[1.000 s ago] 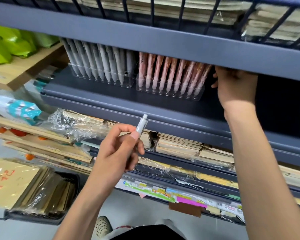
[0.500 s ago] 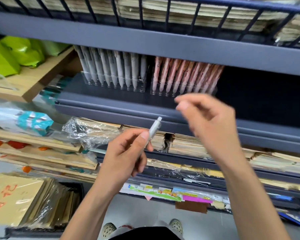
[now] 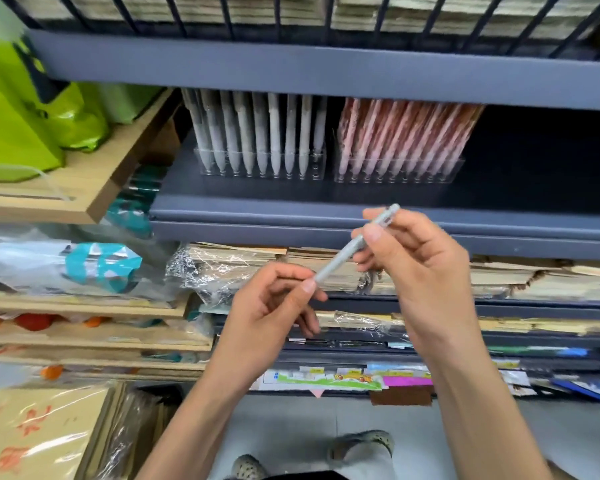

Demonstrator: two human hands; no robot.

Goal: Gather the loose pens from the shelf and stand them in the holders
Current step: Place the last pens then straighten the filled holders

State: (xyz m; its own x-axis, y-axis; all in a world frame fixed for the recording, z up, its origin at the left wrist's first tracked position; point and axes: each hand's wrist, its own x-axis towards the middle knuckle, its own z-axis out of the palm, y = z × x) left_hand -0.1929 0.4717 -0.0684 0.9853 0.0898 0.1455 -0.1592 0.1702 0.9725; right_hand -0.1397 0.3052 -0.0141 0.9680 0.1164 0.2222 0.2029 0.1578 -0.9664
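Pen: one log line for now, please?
pen: held slanted, not in holder | left hand: pinches lower end | right hand: pinches upper end

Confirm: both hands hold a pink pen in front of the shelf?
Not pink. The head view shows the pen is pale grey, like those in the left holder. The left hand and right hand both hold it in front of the shelf.

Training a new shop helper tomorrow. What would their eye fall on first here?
Centre frame, the left hand and right hand pinch one grey pen between them, tilted up to the right. Behind, on the dark shelf, a clear holder of grey pens stands beside a holder of pink pens. Bright green bags sit at far left.
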